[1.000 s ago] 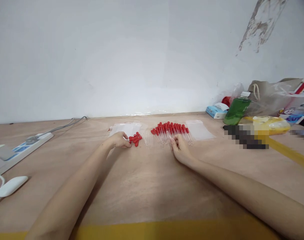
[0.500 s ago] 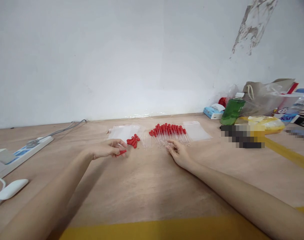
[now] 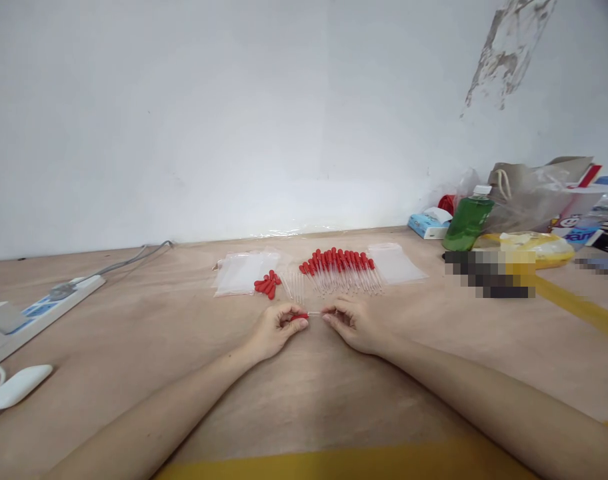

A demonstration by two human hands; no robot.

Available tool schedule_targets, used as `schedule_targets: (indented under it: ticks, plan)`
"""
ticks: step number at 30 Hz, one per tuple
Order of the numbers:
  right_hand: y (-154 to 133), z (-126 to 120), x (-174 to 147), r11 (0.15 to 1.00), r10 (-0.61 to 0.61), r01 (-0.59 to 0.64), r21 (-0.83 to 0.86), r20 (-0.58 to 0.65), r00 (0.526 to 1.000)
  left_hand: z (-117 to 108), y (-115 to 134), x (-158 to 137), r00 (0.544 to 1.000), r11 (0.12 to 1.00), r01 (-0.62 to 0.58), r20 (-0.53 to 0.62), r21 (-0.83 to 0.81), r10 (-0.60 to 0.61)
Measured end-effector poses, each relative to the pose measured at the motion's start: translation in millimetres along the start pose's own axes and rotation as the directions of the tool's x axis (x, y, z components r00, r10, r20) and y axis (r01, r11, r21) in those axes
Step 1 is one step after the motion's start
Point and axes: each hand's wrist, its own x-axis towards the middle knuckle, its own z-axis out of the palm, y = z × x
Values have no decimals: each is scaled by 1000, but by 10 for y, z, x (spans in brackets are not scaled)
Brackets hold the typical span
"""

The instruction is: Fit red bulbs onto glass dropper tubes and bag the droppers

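Pinched in my left hand is a red rubber dropper bulb. Facing it, my right hand grips a thin clear dropper tube, whose left end meets the bulb's mouth; how far it goes in cannot be made out. Just beyond my left hand lies a small pile of loose red bulbs, and beside it a row of bare clear tubes. Behind my right hand several droppers with red bulbs on top lie side by side, tips toward me.
Clear plastic bags lie behind the loose bulbs, and another plastic bag right of the droppers. A power strip is at left. A green bottle, tissue pack and yellow package stand at right.
My left hand has moved right and nearer with the red bulb, from beside the pile. My right hand has drawn back slightly, now showing a tube, and both hands meet in the middle.
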Motion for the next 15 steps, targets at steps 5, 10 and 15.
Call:
schedule_targets:
  ticks: [5, 10, 15]
  plan:
    - [-12, -13, 7, 1000, 4, -3, -8, 23, 1000, -2, -25, -21, 999, 999, -37, -21, 11, 37]
    - [18, -3, 6, 1000, -19, 20, -6, 65, 998, 4, -13, -67, 992, 982, -102, -58, 156, 113]
    - [20, 5, 27, 998, -25, 30, -53, 93, 995, 10, 66, -116, 994, 978, -105, -18, 180, 110]
